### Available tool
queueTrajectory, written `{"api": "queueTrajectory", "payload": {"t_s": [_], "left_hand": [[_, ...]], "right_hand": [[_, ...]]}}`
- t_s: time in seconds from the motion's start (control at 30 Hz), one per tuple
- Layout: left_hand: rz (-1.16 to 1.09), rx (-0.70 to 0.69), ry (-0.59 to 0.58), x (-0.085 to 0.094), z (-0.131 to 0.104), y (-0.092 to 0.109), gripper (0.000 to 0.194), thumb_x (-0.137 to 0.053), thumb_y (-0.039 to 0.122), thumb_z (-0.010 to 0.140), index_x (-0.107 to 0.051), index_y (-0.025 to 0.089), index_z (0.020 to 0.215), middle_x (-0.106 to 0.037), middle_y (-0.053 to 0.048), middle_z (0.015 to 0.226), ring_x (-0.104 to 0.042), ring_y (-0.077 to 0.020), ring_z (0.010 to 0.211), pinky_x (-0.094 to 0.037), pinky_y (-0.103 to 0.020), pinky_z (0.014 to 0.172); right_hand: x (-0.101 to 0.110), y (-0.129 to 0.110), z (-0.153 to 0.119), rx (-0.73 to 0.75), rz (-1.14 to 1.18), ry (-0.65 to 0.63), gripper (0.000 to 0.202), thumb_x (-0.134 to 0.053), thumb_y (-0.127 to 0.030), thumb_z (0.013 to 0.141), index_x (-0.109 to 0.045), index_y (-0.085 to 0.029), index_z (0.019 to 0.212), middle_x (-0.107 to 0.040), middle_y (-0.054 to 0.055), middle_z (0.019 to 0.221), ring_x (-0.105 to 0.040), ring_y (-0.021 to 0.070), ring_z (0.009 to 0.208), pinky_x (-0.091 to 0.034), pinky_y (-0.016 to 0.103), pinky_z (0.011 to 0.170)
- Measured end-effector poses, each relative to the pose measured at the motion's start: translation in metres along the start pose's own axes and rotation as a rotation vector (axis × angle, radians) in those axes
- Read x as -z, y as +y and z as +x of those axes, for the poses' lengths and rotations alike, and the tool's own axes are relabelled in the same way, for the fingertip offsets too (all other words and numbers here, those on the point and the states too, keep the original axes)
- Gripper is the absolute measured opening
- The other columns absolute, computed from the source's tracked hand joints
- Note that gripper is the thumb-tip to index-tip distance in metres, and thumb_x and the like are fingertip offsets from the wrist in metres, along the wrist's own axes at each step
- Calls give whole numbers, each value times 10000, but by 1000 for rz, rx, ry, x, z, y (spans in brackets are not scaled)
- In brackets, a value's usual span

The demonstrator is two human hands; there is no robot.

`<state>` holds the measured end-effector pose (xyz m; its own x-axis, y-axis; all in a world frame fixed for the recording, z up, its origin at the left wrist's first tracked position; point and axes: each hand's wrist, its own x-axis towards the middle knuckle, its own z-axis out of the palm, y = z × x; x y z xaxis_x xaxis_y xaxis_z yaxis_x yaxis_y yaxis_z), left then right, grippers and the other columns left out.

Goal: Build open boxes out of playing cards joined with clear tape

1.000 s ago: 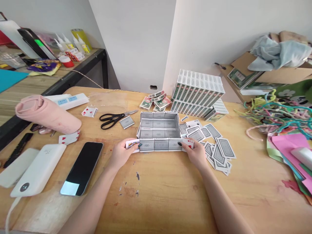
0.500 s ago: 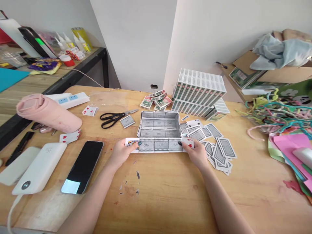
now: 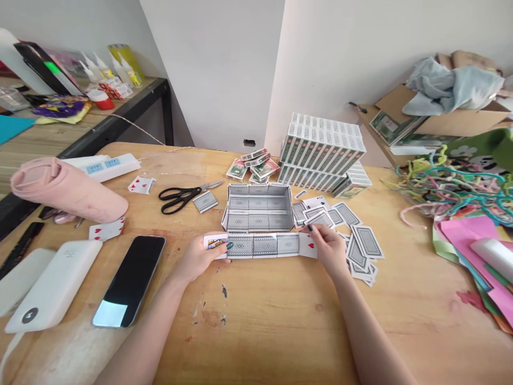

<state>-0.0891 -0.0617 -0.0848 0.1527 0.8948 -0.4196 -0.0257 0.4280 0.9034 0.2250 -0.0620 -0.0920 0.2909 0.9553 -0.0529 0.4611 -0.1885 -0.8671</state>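
A long strip of joined playing cards [image 3: 264, 245] stretches between my hands, patterned backs showing in the middle and card faces at both ends. My left hand [image 3: 202, 255] pinches its left end, thumb on top. At the other end, my right hand [image 3: 326, 245] grips the top corner of a heart card, which bends slightly. Just behind the strip stands an open box made of cards [image 3: 258, 206], its inside lined with card backs. Loose playing cards [image 3: 363, 251] lie scattered beside my right hand.
Black-handled scissors [image 3: 180, 198] and a small card piece [image 3: 205, 201] lie left of the box. Stacked card packs [image 3: 320, 149] stand behind. A phone [image 3: 130, 280], white power bank [image 3: 56, 286] and pink roll [image 3: 68, 187] occupy the left; coloured yarn [image 3: 436, 187] lies right.
My right thumb has shifted from the face of the strip to the top corner of its right end, uncovering the heart card, which now angles. The left hand keeps its hold.
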Motion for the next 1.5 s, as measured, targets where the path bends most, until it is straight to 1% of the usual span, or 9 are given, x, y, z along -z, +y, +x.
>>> {"api": "queueTrajectory", "payload": {"t_s": [0.13,0.23,0.4,0.6,0.67,0.87,1.07,1.2,1.5], "left_hand": [[0,9,13,-1,1,0,417,-766,327,642,-641,130,988,-694,-18,827,-656,-151,676,-607,-299,625],[-22,15,42,-2,1,1,428,-773,319,623,-643,132,985,-694,-20,840,-658,-167,729,-611,-307,631],[4,5,39,-3,1,1,379,-765,335,631,-660,127,930,-700,-26,808,-660,-176,708,-604,-312,628],[17,-2,24,-4,-1,4,398,-762,382,632,-684,115,916,-716,-49,789,-651,-167,617,-586,-305,590],[-8,10,8,-6,-1,4,434,-772,380,621,-686,108,949,-725,-63,816,-654,-169,625,-581,-298,576],[-67,2,-3,-8,-1,4,457,-776,374,633,-692,94,984,-733,-83,861,-651,-162,631,-558,-260,523],[-37,-69,-42,-9,-2,6,426,-740,374,678,-704,118,1017,-738,-83,924,-683,-203,751,-569,-289,629],[-33,-71,-56,-10,-3,7,417,-728,364,688,-702,116,1022,-739,-88,966,-690,-240,859,-561,-354,790],[-13,-63,-58,-9,-4,4,413,-706,369,697,-705,119,1026,-744,-86,939,-695,-233,820,-559,-350,781]], "right_hand": [[12,15,16,113,-362,354,524,-587,-563,727,-611,-192,1097,-645,116,1077,-539,285,979,-408,427,882],[15,23,20,135,-569,298,758,-643,-546,659,-443,-191,1298,-606,123,1180,-425,341,1157,-319,494,968],[14,22,17,164,-600,195,706,-617,-479,685,-432,-190,1302,-635,101,1141,-478,331,1106,-354,465,935],[26,2,9,192,-351,391,718,-662,-499,694,-470,-191,1313,-620,111,1188,-561,308,1091,-422,476,933],[22,-14,0,303,-260,331,703,-679,-472,711,-466,-199,1323,-604,115,1228,-592,275,1075,-463,444,927],[-32,-67,-37,802,-326,-255,493,-607,-333,827,-490,-203,1289,-631,119,1185,-586,262,1110,-464,462,997],[-72,-75,-51,1018,-529,-312,466,-544,-274,863,-494,-84,1285,-609,169,1233,-552,290,1163,-385,505,1083],[-79,-69,-52,997,-605,-306,549,-535,-373,873,-472,-60,1319,-551,191,1317,-514,323,1216,-414,500,1059],[-84,-59,-60,953,-610,-302,613,-570,-374,862,-410,-74,1372,-513,202,1356,-462,336,1272,-416,520,1050]]}}
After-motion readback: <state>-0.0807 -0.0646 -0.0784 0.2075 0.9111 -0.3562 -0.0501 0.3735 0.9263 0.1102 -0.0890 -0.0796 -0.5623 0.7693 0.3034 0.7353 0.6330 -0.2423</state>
